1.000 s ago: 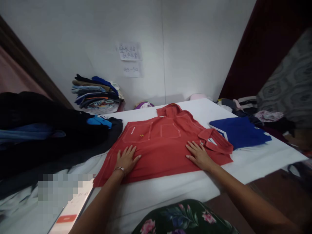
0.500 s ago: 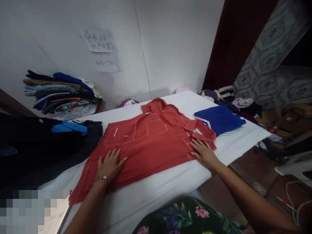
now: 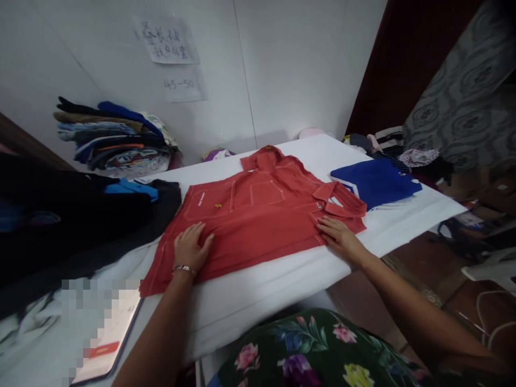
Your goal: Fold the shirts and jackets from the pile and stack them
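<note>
A red collared shirt (image 3: 262, 226) with white topstitching lies across the table, its near side folded inward in a long strip. The collar (image 3: 342, 199) points right and the hem lies to the left. My left hand (image 3: 191, 248) rests flat on the folded part near the hem, fingers stretched and thumb apart. Below the collar, my right hand (image 3: 341, 238) lies on the shirt's near edge with its fingers extended and slightly bent. Neither hand visibly grips the cloth. Beyond the collar lies a folded blue garment (image 3: 374, 184).
The white table (image 3: 258, 306) has dark clothes (image 3: 100, 231) heaped at its left. Behind them stands a stack of folded clothes (image 3: 116, 137). More garments (image 3: 391, 141) lie at the far right. A phone-like screen (image 3: 108, 344), partly pixelated, is at the lower left; handwritten papers (image 3: 171, 45) hang on the wall.
The view has tilted down slightly and shifted left. Both hands remain at about the same places on the shirt; the right fingers look closer together. The shirt's fold looks the same.
</note>
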`<state>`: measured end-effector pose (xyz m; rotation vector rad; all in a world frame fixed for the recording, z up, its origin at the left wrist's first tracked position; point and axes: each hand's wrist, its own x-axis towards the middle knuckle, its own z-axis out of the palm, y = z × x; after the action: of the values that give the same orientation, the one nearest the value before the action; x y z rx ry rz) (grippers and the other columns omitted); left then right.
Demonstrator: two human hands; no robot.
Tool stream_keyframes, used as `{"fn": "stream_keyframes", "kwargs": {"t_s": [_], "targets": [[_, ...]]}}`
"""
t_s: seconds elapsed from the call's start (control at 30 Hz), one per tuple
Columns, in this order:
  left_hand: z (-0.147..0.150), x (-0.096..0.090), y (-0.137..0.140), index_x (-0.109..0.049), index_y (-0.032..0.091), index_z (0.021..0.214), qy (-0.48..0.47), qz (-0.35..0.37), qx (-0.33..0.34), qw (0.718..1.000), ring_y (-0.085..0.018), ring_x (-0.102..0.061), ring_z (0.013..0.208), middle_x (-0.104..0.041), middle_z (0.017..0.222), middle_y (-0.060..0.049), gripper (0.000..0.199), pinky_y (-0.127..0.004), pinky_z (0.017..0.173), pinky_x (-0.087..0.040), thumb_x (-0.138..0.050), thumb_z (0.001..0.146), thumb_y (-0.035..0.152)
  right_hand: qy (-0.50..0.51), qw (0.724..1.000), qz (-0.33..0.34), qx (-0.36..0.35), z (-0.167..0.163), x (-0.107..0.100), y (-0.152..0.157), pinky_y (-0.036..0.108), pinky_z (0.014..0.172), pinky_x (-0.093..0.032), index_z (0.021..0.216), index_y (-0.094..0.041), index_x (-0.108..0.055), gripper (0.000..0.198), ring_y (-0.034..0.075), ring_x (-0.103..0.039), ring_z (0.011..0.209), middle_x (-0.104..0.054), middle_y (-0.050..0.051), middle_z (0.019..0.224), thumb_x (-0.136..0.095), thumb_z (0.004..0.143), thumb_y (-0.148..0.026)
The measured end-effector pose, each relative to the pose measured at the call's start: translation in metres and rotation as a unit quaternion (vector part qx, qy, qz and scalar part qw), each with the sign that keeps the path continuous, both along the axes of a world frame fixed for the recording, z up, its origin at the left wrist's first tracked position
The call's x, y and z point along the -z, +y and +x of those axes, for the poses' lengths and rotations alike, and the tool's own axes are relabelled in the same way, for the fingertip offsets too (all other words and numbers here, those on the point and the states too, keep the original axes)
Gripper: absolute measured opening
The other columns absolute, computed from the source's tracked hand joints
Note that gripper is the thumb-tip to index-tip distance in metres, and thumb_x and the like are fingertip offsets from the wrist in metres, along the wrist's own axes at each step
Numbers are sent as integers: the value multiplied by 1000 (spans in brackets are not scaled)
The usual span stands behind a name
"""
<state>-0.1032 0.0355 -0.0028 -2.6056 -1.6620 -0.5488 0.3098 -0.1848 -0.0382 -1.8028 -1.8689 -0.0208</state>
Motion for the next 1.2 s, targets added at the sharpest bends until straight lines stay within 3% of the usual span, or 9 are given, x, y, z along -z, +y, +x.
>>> {"fn": "stream_keyframes", "kwargs": {"t_s": [0.07,0.2,0.3,0.4,0.47,0.67,0.87,1.07,1.2], "targets": [[-9,-7,-4,-63,17,113,-58,24,-2,998,-24,-54,116,-65,119,-11,44,-39,102,-37,-39,87,44,11,1000,5,0,-2,1,3,48,102,-42,119,-22,-64,35,24,-53,121,-60,9,129,-44,92,-31],[-44,-15,-12,-68,20,100,-133,50,-47,989,-23,-60,104,-70,105,-6,38,-36,96,-42,-45,84,46,18,999,36,0,-1,8,1,48,99,-46,110,-21,-69,33,25,-57,116,-63,10,125,-45,92,-33],[-75,-15,-20,-70,21,97,-178,59,-159,969,-21,-63,95,-71,99,-5,38,-32,88,-46,-46,82,46,6,999,53,-10,3,12,1,48,98,-47,108,-19,-70,33,26,-57,115,-62,11,124,-47,91,-35],[-96,-12,-28,-71,20,97,-199,15,-277,940,-21,-64,86,-72,94,-5,38,-31,80,-48,-47,81,43,-10,998,64,-25,9,15,7,50,100,-45,108,-20,-69,34,27,-53,120,-58,11,129,-47,89,-39],[-102,-10,-32,-72,20,97,-205,-17,-318,926,-21,-64,84,-72,92,-5,37,-30,76,-47,-47,81,42,-11,997,63,-53,12,18,11,51,100,-45,108,-21,-69,36,28,-54,120,-58,12,130,-47,88,-41],[-92,-10,-40,-73,22,90,-133,-93,-289,944,-22,-63,88,-71,95,-7,38,-30,76,-46,-49,82,51,13,997,51,-59,21,31,13,50,98,-47,102,-23,-71,36,30,-59,113,-60,14,127,-47,85,-43],[-72,-12,-46,-71,17,78,1,-78,-277,958,-31,-58,98,-67,96,-15,51,-40,80,-44,-49,80,64,33,998,36,-51,27,38,12,48,100,-45,102,-26,-70,35,30,-58,116,-58,11,130,-48,83,-45],[-65,-11,-44,-64,18,78,-15,-31,-255,966,-26,-57,96,-65,94,-10,33,-38,82,-42,-52,85,47,15,998,53,-40,28,44,18,48,99,-46,94,-20,-72,39,31,-60,111,-61,14,126,-44,85,-47],[-64,-9,-37,-62,18,78,-13,0,-288,958,-25,-56,98,-64,97,-8,26,-37,83,-42,-52,86,40,-6,998,52,-43,26,42,20,47,97,-48,91,-19,-73,44,30,-62,110,-64,15,122,-42,87,-49]]}}
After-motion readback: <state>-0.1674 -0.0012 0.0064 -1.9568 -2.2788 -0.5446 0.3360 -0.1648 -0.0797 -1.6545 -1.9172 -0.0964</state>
